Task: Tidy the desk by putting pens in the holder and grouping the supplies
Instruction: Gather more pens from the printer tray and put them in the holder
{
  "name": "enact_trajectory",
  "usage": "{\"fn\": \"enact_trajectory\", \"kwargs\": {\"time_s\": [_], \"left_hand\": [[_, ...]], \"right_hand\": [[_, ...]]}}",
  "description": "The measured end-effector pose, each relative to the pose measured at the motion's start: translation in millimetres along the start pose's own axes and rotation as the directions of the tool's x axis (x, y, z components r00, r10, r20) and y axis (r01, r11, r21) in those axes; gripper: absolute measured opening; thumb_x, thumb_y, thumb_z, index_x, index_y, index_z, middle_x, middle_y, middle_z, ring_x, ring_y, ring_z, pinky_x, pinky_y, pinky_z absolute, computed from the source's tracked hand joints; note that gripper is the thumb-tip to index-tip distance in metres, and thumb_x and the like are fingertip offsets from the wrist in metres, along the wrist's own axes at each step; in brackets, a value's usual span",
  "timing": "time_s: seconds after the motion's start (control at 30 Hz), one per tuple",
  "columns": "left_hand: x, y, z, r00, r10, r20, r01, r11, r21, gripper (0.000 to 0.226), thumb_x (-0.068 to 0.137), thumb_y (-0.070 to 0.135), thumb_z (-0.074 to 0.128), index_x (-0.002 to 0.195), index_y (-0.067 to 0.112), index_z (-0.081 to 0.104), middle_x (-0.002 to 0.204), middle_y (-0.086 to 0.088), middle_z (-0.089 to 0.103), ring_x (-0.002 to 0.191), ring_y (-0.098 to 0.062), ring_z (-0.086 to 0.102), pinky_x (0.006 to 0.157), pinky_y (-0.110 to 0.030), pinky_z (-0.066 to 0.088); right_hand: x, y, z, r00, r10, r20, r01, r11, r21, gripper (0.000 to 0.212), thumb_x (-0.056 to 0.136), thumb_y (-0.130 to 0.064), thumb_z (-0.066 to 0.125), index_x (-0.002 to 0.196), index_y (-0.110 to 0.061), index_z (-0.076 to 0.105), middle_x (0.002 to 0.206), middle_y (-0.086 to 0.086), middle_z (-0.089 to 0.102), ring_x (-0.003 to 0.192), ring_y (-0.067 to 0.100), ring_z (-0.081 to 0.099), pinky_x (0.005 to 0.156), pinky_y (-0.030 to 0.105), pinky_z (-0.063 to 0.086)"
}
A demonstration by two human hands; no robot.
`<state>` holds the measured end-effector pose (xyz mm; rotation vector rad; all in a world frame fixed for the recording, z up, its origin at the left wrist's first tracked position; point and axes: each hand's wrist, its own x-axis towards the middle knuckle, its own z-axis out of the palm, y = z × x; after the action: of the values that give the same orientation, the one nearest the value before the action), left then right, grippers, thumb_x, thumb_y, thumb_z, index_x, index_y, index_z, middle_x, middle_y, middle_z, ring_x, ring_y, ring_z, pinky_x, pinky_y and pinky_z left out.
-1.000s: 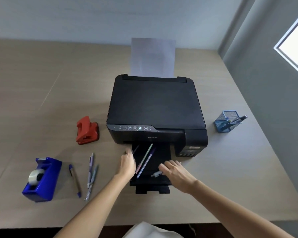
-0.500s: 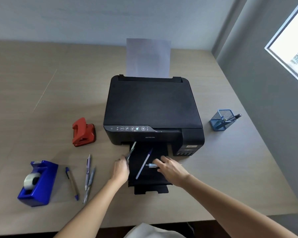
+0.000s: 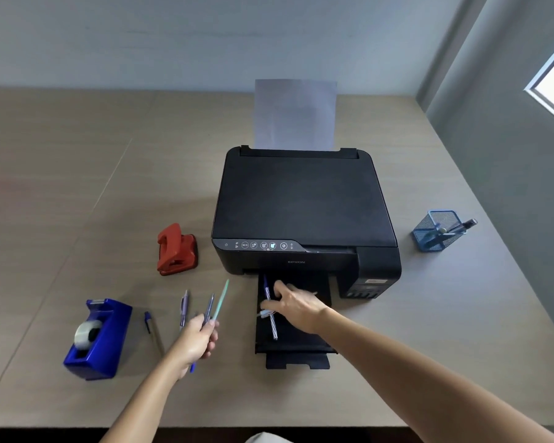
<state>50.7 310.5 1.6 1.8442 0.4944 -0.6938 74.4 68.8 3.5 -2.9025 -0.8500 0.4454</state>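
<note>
My left hand [image 3: 195, 342] hovers over the desk left of the printer tray, shut on a teal pen [image 3: 221, 298] and a grey pen [image 3: 209, 306] that point away from me. A purple pen [image 3: 183, 310] and a blue-and-brown pen [image 3: 152, 330] lie on the desk beside it. My right hand [image 3: 296, 306] rests on the black output tray [image 3: 293, 350], fingers closed on a short white pen [image 3: 263, 313]. A blue-and-white pen [image 3: 271, 321] lies lengthwise on the tray under that hand. The blue mesh pen holder [image 3: 437, 231] stands right of the printer with pens in it.
A black printer [image 3: 301, 206] with a sheet of paper [image 3: 296, 115] in its rear feed fills the desk's middle. Left of it sits a red hole punch [image 3: 176, 251]. A blue tape dispenser [image 3: 100, 338] stands at the front left. A grey wall runs along the right.
My left hand has lifted two pens off the tray and carried them left over the desk. My right hand has stayed on the tray, shifting left onto the pens there.
</note>
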Motion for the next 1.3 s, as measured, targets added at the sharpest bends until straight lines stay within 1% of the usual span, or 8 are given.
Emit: {"fn": "enact_trajectory", "kwargs": {"time_s": [0.13,0.23,0.33,0.53,0.7,0.77,0.93,1.3], "left_hand": [[-14.0,6.8,-2.9,0.998,-0.047,0.034,0.049,0.997,-0.067,0.020,0.101,0.013,0.034,0.100,0.006,0.054,0.071,-0.003,0.046,0.049,-0.011,0.036,0.042,-0.019,0.029],[-28.6,24.4,-3.8,0.993,-0.059,0.100,0.070,0.991,-0.111,0.022,0.100,0.008,0.036,0.109,0.001,0.054,0.076,-0.006,0.048,0.050,-0.012,0.041,0.045,-0.022,0.035],[-45.9,55.5,-6.0,0.987,-0.013,0.161,0.038,0.988,-0.151,0.023,0.099,0.003,0.038,0.113,-0.004,0.053,0.079,-0.008,0.053,0.056,-0.014,0.049,0.051,-0.025,0.044],[-72.7,159.7,37.5,0.921,0.135,0.366,-0.141,0.990,-0.010,0.024,0.100,0.005,0.038,0.117,0.012,0.053,0.075,-0.004,0.044,0.049,-0.007,0.034,0.043,-0.018,0.032],[-64.4,255.2,133.9,0.809,0.209,0.550,-0.368,0.909,0.196,0.032,0.097,0.009,0.042,0.123,0.028,0.045,0.083,-0.004,0.046,0.050,-0.005,0.036,0.045,-0.018,0.031],[-52.7,287.3,181.6,0.793,0.212,0.572,-0.415,0.875,0.250,0.042,0.095,0.010,0.044,0.130,0.032,0.039,0.086,-0.004,0.047,0.053,-0.007,0.038,0.046,-0.018,0.033],[-3.2,341.5,301.4,0.807,0.178,0.562,-0.472,0.767,0.435,0.050,0.094,0.003,0.043,0.142,0.017,0.039,0.097,-0.009,0.056,0.059,-0.011,0.046,0.050,-0.019,0.040],[62.8,377.6,435.8,0.918,-0.037,0.396,-0.257,0.705,0.661,0.011,0.091,-0.004,0.041,0.086,0.000,0.050,0.026,-0.001,0.053,0.049,-0.018,0.052,0.047,-0.022,0.042]], "right_hand": [[-4.1,10.3,3.4,0.998,-0.066,0.018,0.067,0.996,-0.066,0.015,0.086,-0.005,0.057,0.101,-0.007,0.057,0.112,0.019,0.046,0.095,0.033,0.050,0.053,0.033,0.038],[-23.2,22.4,13.5,0.995,-0.088,-0.047,0.083,0.991,-0.103,0.016,0.078,-0.014,0.071,0.086,-0.011,0.057,0.092,0.010,0.057,0.081,0.024,0.054,0.049,0.029,0.039],[-55.6,27.5,-6.7,0.994,-0.060,-0.096,0.071,0.991,0.112,0.006,0.093,-0.009,0.045,0.098,-0.007,0.048,0.087,0.015,0.058,0.088,0.027,0.046,0.067,0.042,0.048],[-143.7,68.3,-100.8,0.892,0.070,-0.448,0.139,0.898,0.417,0.015,0.091,0.002,0.038,0.097,-0.007,0.049,0.089,0.003,0.055,0.082,0.020,0.039,0.069,0.029,0.038],[-199.0,166.5,-136.9,0.585,0.550,-0.596,-0.037,0.753,0.657,0.014,0.097,-0.023,0.038,0.092,-0.027,0.050,0.097,-0.006,0.069,0.091,0.024,0.049,0.076,0.031,0.039],[-207.0,214.6,-134.3,0.481,0.722,-0.497,-0.104,0.610,0.786,0.025,0.098,-0.023,0.040,0.080,-0.041,0.043,0.094,-0.005,0.070,0.091,0.029,0.058,0.074,0.038,0.044],[-210.5,310.3,-121.6,0.253,0.918,-0.304,-0.108,0.340,0.934,0.024,0.088,-0.015,0.059,0.072,-0.030,0.050,0.080,0.006,0.064,0.078,0.029,0.061,0.075,0.038,0.046],[-170.6,377.6,-80.7,0.396,0.884,-0.249,-0.299,0.380,0.875,0.010,0.080,-0.008,0.068,0.080,-0.008,0.057,0.075,0.003,0.061,0.075,0.030,0.063,0.069,0.035,0.049]]}}
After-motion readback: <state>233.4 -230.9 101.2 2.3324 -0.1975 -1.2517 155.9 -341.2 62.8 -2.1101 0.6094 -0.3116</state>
